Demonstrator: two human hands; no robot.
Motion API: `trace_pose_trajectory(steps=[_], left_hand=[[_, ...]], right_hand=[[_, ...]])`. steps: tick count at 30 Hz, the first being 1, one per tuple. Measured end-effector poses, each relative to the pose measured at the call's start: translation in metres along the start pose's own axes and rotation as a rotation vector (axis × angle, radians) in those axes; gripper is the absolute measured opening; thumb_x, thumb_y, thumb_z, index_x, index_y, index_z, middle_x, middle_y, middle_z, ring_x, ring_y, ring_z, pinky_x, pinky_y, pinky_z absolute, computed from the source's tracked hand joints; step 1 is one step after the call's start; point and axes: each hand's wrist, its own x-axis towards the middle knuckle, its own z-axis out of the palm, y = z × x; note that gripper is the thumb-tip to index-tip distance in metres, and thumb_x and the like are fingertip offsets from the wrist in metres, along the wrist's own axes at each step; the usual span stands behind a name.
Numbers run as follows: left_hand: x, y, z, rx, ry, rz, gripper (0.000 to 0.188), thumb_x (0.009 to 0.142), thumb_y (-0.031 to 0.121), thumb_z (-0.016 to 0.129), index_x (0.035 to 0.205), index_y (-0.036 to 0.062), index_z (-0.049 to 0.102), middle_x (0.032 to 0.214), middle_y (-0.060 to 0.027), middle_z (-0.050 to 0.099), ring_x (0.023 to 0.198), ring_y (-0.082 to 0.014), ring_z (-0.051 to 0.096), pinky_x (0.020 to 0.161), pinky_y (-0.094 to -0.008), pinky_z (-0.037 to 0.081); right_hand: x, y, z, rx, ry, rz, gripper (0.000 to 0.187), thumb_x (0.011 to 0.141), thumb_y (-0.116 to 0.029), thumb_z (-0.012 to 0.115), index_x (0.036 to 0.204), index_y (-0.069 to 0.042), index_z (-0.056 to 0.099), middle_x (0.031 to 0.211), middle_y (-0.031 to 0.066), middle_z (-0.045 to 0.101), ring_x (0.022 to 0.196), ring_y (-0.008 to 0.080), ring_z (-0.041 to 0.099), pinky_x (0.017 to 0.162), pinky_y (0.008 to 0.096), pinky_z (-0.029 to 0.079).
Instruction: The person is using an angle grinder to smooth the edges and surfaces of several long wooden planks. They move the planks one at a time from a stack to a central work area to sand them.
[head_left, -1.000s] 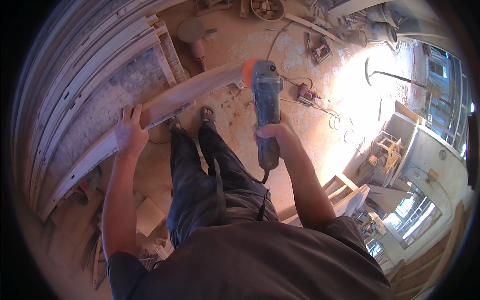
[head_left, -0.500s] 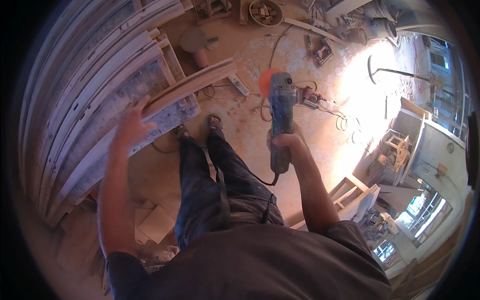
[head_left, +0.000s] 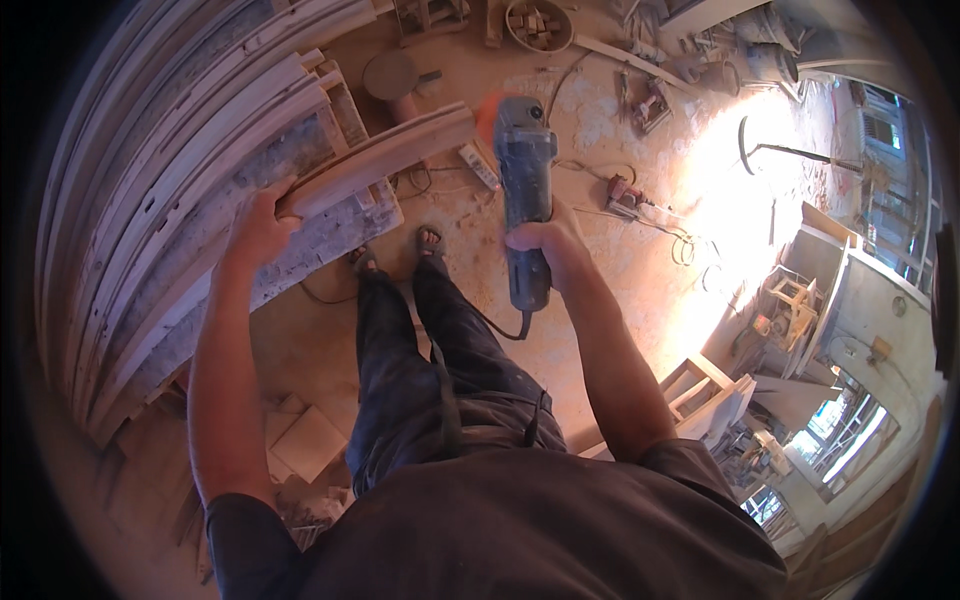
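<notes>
My right hand is wrapped round the body of a dark angle grinder, held upright in front of me with its cord trailing from the lower end. Its orange disc is blurred and sits beside the far end of a wooden board. Whether disc and wood touch, I cannot tell. Closed on the near end of that board is my left hand, with its thumb on the side facing me. The board lies across a dusty worktable.
Long wooden mouldings are stacked on the left. A power strip lies past the table. On the floor are a red power tool with cords and, farther off, a basin of wood offcuts. A wooden frame stands at right.
The grinder has moved left and away from me, bringing its disc up to the board's far end. My left hand has closed on the board's near end.
</notes>
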Motion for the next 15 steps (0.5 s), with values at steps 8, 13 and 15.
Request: trace_pose_trajectory(steps=[8,13,15], left_hand=[[0.003,0.007,-0.007,-0.023,-0.104,-0.095,0.071,0.081,0.011,0.076,0.149,0.0084,0.055,0.141,-0.0267,0.058,0.134,-0.0409,0.054,0.114,-0.0422,0.041],[0.005,0.009,-0.011,-0.054,-0.163,-0.12,0.077,0.083,0.013,0.077,0.154,0.0128,0.049,0.148,-0.0251,0.051,0.139,-0.0395,0.049,0.116,-0.0422,0.038],[0.004,-0.006,0.0,-0.013,-0.08,-0.043,0.076,0.081,0.013,0.079,0.152,0.0108,0.051,0.146,-0.0236,0.052,0.137,-0.0395,0.049,0.115,-0.0433,0.04]], right_hand=[[-0.005,-0.011,0.001,0.022,0.026,-0.042,0.052,0.064,-0.007,0.067,0.115,0.003,0.058,0.086,0.0128,0.067,0.072,0.0244,0.067,0.069,0.0367,0.056],[-0.005,-0.012,0.014,0.016,0.042,0.017,0.042,0.066,-0.004,0.071,0.105,0.003,0.058,0.079,0.0102,0.064,0.067,0.0217,0.065,0.064,0.0348,0.054],[-0.015,-0.004,0.012,0.06,0.04,0.031,0.044,0.065,-0.003,0.07,0.107,0.002,0.058,0.079,0.0104,0.064,0.067,0.0217,0.065,0.065,0.0348,0.054]])
